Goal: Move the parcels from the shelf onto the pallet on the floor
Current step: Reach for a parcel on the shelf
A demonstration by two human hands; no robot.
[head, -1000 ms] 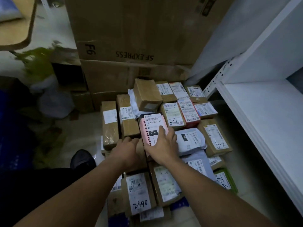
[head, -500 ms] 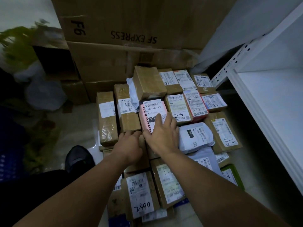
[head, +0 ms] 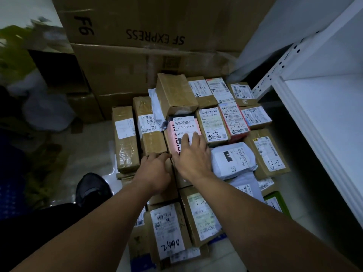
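Observation:
A pink parcel (head: 179,126) with a white label lies in the middle of a dense pile of parcels on the floor. My right hand (head: 193,156) lies flat on it, fingers straight and pressing on its label. My left hand (head: 155,171) sits at the parcel's near left corner, fingers curled against the edge of a brown box (head: 151,128). Brown cartons and a white poly bag (head: 233,160) surround the pink one. A blue strip of pallet (head: 218,239) shows under the near parcels. The white shelf (head: 326,122) stands at the right with its board bare.
Large cardboard cartons (head: 157,36), one marked SF EXPRESS, are stacked behind the pile. My black shoe (head: 92,188) stands on the tiled floor left of the parcels. A green plant (head: 15,48) and a white bag (head: 47,112) are at the far left.
The pink parcel has slid further back into the gap in the pile under my right hand. My left hand stayed at its near left corner. The camera has moved closer.

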